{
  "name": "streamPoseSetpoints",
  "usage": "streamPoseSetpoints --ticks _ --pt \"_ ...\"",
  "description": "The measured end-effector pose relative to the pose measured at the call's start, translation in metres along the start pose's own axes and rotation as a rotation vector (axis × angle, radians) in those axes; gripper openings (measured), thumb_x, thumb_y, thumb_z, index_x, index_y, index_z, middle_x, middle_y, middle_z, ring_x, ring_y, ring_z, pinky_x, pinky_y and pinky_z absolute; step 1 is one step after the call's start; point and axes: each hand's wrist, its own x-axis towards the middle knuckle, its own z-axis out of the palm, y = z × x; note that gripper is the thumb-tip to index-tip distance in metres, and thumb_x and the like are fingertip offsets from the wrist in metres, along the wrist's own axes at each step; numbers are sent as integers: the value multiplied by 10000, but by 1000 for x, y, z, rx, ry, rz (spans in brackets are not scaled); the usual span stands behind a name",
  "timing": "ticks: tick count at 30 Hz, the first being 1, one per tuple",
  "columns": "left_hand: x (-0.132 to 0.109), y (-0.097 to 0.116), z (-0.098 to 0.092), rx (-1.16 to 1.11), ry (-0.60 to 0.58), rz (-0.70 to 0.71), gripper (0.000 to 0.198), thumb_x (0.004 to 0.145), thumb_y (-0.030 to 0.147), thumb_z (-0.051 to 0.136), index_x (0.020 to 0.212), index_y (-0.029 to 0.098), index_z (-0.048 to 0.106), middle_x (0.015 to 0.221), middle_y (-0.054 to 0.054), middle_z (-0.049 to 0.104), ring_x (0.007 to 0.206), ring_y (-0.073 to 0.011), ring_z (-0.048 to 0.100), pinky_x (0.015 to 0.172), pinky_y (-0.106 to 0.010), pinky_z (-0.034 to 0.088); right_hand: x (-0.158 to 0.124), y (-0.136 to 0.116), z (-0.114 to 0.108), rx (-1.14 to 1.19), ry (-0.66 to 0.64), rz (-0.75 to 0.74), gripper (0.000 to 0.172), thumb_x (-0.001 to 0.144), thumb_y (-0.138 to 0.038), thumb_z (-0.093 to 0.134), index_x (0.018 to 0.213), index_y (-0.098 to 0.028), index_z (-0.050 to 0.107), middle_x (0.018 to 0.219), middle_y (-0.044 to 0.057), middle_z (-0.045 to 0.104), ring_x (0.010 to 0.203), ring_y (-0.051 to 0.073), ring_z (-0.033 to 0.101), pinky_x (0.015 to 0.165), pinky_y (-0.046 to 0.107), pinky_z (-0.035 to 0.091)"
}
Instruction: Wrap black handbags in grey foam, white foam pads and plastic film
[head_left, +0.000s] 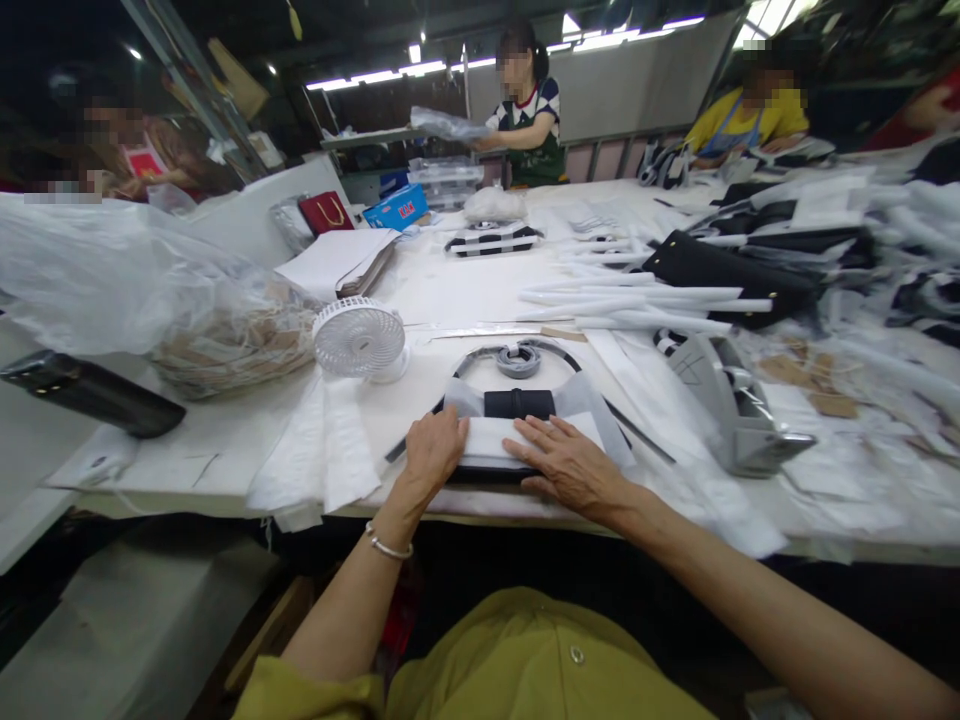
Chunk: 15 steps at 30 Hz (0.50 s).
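A black bag (491, 474) lies at the table's front edge, partly covered by a folded white packing sheet (486, 440) and thin translucent paper (604, 425). A black band (519, 403) shows above the fold. My left hand (435, 447) is closed at the left end of the white sheet, fingers bent against it. My right hand (566, 462) lies flat on its right part, fingers spread. A dark strap (640, 432) arcs around the bag, and a wrapped coil (517, 358) sits behind it. The bag's underside is hidden.
A white fan (360, 340) and black bottle (94, 393) stand to the left. At the right are a grey tape dispenser (724, 405), white tubes (637, 297) and a black bag piece (731, 275). Several co-workers, including a person (529, 120) holding clear plastic, are across the table.
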Motion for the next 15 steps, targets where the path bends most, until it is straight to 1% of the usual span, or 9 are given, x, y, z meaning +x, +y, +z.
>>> streamPoseSetpoints --ticks 3,5,6,8,9,10,11,13,15 --pt "-8 1 -9 19 52 11 258 989 268 398 1043 121 604 941 -158 684 991 -326 647 862 -460 482 0 0 -3 15 -12 9 577 855 -360 742 1382 -237 542 1473 169 503 1344 349 488 1087 534 415" --pt "-13 8 -20 -2 166 55 231 969 220 425 1095 121 591 1035 -168 667 1055 -331 621 939 -497 454 -1 0 -3 21 -13 9 576 858 -358 736 1385 -240 537 1474 167 501 1347 348 483 1089 535 409" --pt "-14 13 -24 -43 244 113 244 966 203 426 1138 128 581 1101 -169 655 1107 -325 602 990 -507 433 -1 0 -2 25 -13 5 577 863 -356 730 1391 -242 530 1477 164 499 1353 347 474 1093 537 402" --pt "-15 25 -21 -190 356 319 314 986 216 403 1264 150 532 1261 -162 611 1237 -295 545 1082 -490 394 -1 -1 0 45 -17 1 554 872 -346 715 1384 -239 533 1479 155 497 1375 341 447 1109 540 382" --pt "-14 31 -15 -277 367 443 362 1003 251 389 1339 154 483 1340 -159 575 1295 -274 511 1109 -465 389 0 -1 1 63 -22 5 536 869 -336 716 1367 -233 549 1483 152 492 1387 336 431 1120 542 368" --pt "-14 35 -5 -356 339 553 420 1017 302 376 1406 151 418 1414 -162 527 1345 -257 474 1125 -442 391 1 -1 1 87 -24 16 525 858 -322 723 1349 -224 564 1489 153 484 1398 332 414 1132 547 351" --pt "-13 38 6 -420 294 630 483 1025 356 363 1457 138 352 1472 -171 474 1384 -247 437 1132 -427 398 2 -1 0 122 -25 30 521 845 -307 730 1334 -215 577 1497 156 473 1409 330 398 1142 557 331" --pt "-12 41 30 -504 220 672 589 1027 438 348 1508 111 256 1533 -198 392 1428 -249 383 1144 -430 398 4 2 -7 251 -36 30 485 827 -295 733 1291 -211 616 1497 147 477 1410 322 398 1153 570 305" --pt "-12 41 47 -544 194 657 628 1025 460 348 1531 114 209 1560 -203 344 1459 -254 331 1170 -455 367 4 12 -23 477 -52 25 371 865 -323 682 1223 -227 671 1407 105 582 1332 290 501 1139 532 343"
